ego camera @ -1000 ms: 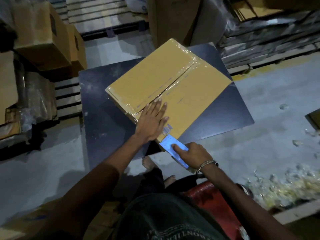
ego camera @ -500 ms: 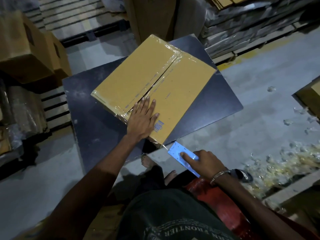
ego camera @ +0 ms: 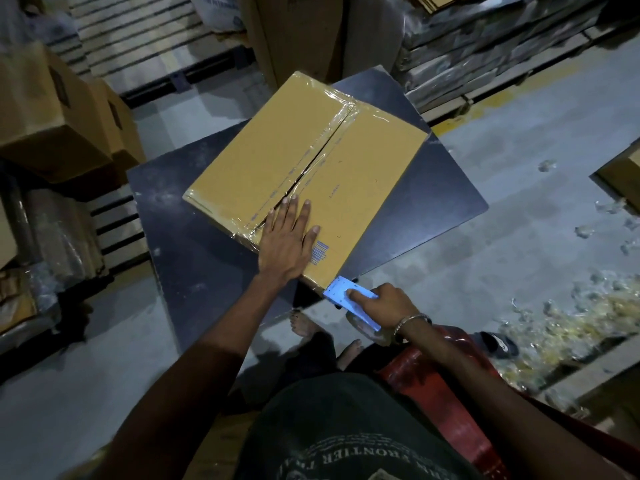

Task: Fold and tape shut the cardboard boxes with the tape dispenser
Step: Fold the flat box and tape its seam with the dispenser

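A flat brown cardboard box (ego camera: 363, 168) lies on a dark table (ego camera: 194, 258), its two top flaps meeting along a centre seam with clear tape over the far end and the near left edge. My left hand (ego camera: 289, 240) presses flat on the box's near end, fingers straight, beside a printed barcode. My right hand (ego camera: 384, 304) grips the light-blue tape dispenser (ego camera: 343, 296), whose front end touches the box's near corner at the table edge.
Stacked cardboard boxes (ego camera: 52, 112) stand at the left and more at the back. Wrapped flat stacks (ego camera: 485, 46) fill the back right. Tape scraps (ego camera: 571, 317) litter the floor at right. A red seat (ego camera: 446, 386) and my bare feet (ego camera: 304, 325) are below the table.
The dispenser, pulled a little away from the box half a second ago, is back against the box's near corner. My left hand stays flat on the box.
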A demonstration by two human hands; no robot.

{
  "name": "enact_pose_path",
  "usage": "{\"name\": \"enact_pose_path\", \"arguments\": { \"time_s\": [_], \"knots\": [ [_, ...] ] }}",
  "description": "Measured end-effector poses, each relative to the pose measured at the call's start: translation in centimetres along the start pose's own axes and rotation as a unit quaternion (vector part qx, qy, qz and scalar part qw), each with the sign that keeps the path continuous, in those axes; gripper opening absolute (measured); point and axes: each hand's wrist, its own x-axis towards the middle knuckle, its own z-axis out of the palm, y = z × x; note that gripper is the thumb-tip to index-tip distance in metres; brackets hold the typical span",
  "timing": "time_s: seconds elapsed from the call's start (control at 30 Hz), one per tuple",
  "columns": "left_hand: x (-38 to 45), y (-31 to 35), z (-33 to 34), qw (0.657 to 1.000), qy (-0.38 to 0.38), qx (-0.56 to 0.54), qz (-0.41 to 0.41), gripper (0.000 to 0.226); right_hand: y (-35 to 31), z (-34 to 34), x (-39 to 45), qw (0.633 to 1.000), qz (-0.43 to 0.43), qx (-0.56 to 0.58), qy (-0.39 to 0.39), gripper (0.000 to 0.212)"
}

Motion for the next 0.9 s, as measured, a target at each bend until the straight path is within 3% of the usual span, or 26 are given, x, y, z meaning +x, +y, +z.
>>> {"name": "enact_pose_path", "arguments": {
  "time_s": [0.23,0.33,0.47,0.6,0.8,0.9],
  "knots": [
    [0.0,-0.3,-0.6,1.0,-0.007,-0.004,0.009,0.067,1.4,-1.1,2.4,0.987,0.071,0.127,-0.072,0.062],
    [-0.1,-0.3,-0.7,1.0,-0.006,-0.008,0.01,0.067,3.6,-2.1,2.9,0.985,0.089,0.131,-0.068,0.058],
    [-0.2,-0.2,-0.5,1.0,0.0,-0.007,0.006,0.068,5.6,-4.6,4.2,0.99,0.091,0.104,0.019,0.062],
    [-0.2,-0.3,-0.3,1.0,0.004,-0.005,0.007,0.068,6.2,-7.6,7.8,0.991,0.024,-0.033,0.124,0.064],
    [0.0,-0.3,-0.1,1.0,0.013,0.012,0.008,0.068,6.2,-12.4,14.7,0.93,-0.061,-0.192,0.309,0.047],
    [0.1,-0.4,0.0,1.0,0.015,0.02,0.007,0.068,6.6,-13.9,17.7,0.904,-0.094,-0.244,0.339,0.039]
  ]
}}
